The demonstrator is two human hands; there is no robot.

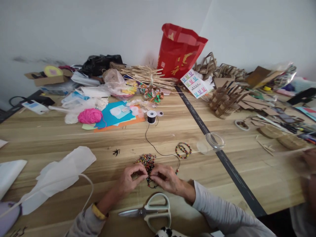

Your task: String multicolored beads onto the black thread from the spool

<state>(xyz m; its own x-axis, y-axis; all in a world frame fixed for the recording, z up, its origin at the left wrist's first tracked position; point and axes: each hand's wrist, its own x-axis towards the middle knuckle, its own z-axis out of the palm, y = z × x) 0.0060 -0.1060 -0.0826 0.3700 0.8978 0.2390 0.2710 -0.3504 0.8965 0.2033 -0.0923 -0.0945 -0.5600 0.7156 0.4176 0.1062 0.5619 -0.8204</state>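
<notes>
Cluttered table (74, 135); both hands' fingers pinch beaded cord (151, 183); scissors (150, 211) just beside.

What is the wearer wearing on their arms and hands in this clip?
Both hands are bare, no gloves. The left hand has a yellow band at the wrist and a grey sleeve pushed back behind it. The right hand comes out of a light grey long sleeve.

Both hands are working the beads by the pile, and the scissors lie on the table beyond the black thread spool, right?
Not quite: in the head view the scissors lie nearer than the hands, left hand and right hand, not beyond the spool. The rest holds, bead pile included.
</notes>
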